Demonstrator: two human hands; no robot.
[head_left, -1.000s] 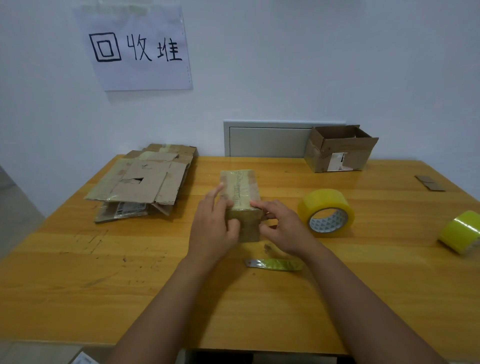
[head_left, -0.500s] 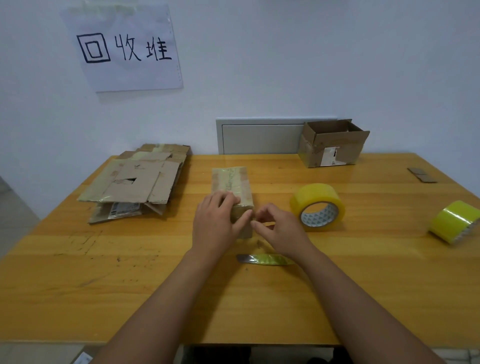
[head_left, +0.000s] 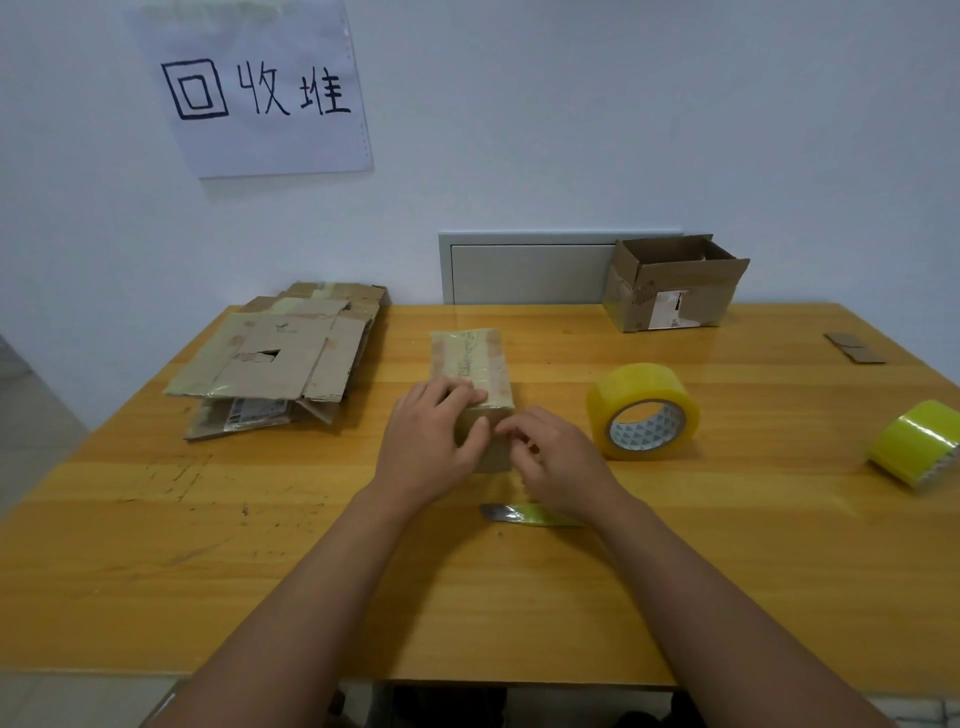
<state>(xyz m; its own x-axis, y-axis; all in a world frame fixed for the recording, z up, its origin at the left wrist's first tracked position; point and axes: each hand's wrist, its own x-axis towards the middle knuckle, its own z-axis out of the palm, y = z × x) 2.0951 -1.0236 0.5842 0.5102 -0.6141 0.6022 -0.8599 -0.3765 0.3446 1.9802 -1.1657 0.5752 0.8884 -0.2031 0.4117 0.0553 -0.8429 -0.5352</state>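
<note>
I am looking down on a yellow wooden surface that fills the lower two thirds of the frame. On the white wall at upper left hangs a paper sign with hand-drawn black characters. A grey panel sits in the wall at centre, just above the far edge of the surface. At left of centre lies a pile of flattened cardboard, its sheets stacked unevenly. At upper right an open box stands against the wall, flaps up, with a torn white label on its near side.

The taped box lies at the centre of the frame, lengthwise away from me, with tape running along its top. My left hand grips its near end, fingers laid over the top and the thumb against the near face. My right hand is just beside it, fingers curled with the tips at the near right corner of that box. I cannot tell whether they pinch anything there.

Right of the hands a yellow tape roll stands on its edge, apart from the taped box. A second roll lies at the right edge of the frame. A green-handled knife lies flat just below my right hand. A cardboard scrap lies at far right.
</note>
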